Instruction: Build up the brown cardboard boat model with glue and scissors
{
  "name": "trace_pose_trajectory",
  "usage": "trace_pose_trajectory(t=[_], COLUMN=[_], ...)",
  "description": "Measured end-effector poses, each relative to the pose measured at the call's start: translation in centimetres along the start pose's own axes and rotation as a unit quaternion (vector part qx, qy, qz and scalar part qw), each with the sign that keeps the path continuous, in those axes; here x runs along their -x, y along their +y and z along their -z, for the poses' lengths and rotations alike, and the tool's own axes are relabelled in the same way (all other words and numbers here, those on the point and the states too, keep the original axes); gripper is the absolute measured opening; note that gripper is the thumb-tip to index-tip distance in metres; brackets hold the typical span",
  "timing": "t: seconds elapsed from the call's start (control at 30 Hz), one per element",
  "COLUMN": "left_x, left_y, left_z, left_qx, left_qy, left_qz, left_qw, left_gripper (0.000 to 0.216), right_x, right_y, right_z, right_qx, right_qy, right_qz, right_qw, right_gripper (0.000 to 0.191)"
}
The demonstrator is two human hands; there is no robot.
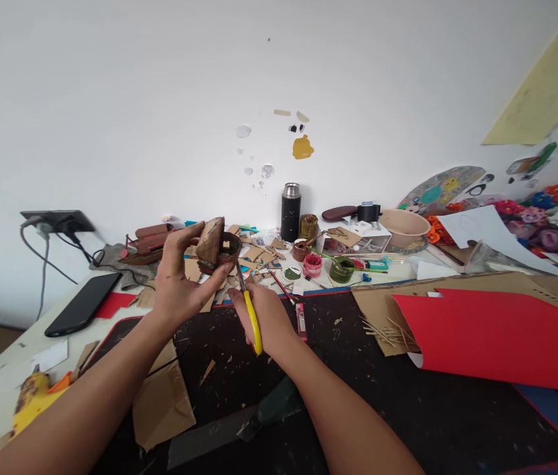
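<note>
My left hand (174, 287) holds up a small brown cardboard model (210, 243) with a slanted roof-like top and a dark, rounded, hollow part beside it. Its fingers grip the model from the left and below. In my right hand (273, 321) is a pair of scissors (253, 322) with yellow handles, pointing up and away. The blades reach the right edge of the model's dark part; whether they are closed on it I cannot tell. Under my forearms a green-handled tool with a wide grey blade (214, 437) lies on the black mat (353, 396).
Cardboard scraps (256, 254) and open paint jars (312, 265) crowd the table's back, before a black flask (291, 214). A curled red sheet (496, 340) lies at right, near thin sticks (390, 332). At left are a phone (82, 305) and plugged cables (44, 257).
</note>
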State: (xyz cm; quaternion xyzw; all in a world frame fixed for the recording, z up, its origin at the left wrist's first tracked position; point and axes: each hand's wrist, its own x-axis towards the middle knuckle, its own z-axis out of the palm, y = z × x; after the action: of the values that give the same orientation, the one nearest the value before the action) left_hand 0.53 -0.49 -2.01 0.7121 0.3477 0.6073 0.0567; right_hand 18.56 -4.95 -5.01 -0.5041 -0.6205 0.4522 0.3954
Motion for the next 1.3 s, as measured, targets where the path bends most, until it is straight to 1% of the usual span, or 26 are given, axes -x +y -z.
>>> trace_pose_trajectory(t=[0.07, 0.1, 0.17, 0.33, 0.5, 0.6, 0.73, 0.8, 0.9, 1.0, 1.17, 1.3], left_x=[-0.2, -0.3, -0.7, -1.6, -2.1, -2.4, -2.6, -2.6, -2.4, -2.1, -1.8, -1.8], left_y=[0.0, 0.0, 0.0, 0.2, -0.1, 0.1, 0.5, 0.5, 0.6, 0.6, 0.9, 0.5], left_z=[0.0, 0.0, 0.1, 0.5, 0.4, 0.1, -0.5, -0.7, -0.9, -1.1, -1.5, -1.6], left_qx=[-0.009, -0.003, 0.036, 0.119, 0.197, 0.243, 0.313, 0.334, 0.347, 0.353, 0.362, 0.366], left_qy=[0.007, 0.012, 0.025, 0.066, 0.074, 0.081, 0.094, 0.089, 0.072, 0.069, 0.063, 0.068], left_qz=[-0.021, -0.019, 0.010, 0.095, 0.154, 0.194, 0.271, 0.311, 0.350, 0.365, 0.375, 0.380], left_qw=[1.000, 1.000, 0.999, 0.986, 0.965, 0.947, 0.905, 0.885, 0.867, 0.859, 0.851, 0.847], left_gripper=[0.075, 0.074, 0.071, 0.055, 0.050, 0.045, 0.033, 0.032, 0.038, 0.041, 0.035, 0.035], right_x=[0.0, 0.0, -0.1, -0.3, -0.3, -0.3, -0.2, -0.2, -0.2, -0.3, -0.3, -0.4], right_y=[0.0, 0.1, 0.3, 0.6, -0.1, -0.6, -1.2, -1.3, -1.2, -1.0, -0.4, -0.3], right_z=[0.0, 0.0, -0.1, -0.1, 0.2, 0.4, 0.7, 0.8, 0.8, 0.8, 0.5, 0.5], right_qx=[0.001, -0.001, -0.022, -0.125, -0.187, -0.202, -0.203, -0.202, -0.196, -0.189, -0.177, -0.181], right_qy=[0.000, -0.001, -0.002, 0.017, 0.025, 0.027, 0.029, 0.029, 0.033, 0.032, 0.013, 0.013], right_qz=[-0.006, -0.010, -0.021, -0.025, -0.029, -0.038, -0.033, -0.032, -0.029, -0.030, -0.036, -0.035], right_qw=[1.000, 1.000, 1.000, 0.992, 0.982, 0.978, 0.978, 0.978, 0.980, 0.981, 0.983, 0.983], right_gripper=[0.042, 0.043, 0.047, 0.053, 0.055, 0.057, 0.060, 0.060, 0.059, 0.058, 0.056, 0.058])
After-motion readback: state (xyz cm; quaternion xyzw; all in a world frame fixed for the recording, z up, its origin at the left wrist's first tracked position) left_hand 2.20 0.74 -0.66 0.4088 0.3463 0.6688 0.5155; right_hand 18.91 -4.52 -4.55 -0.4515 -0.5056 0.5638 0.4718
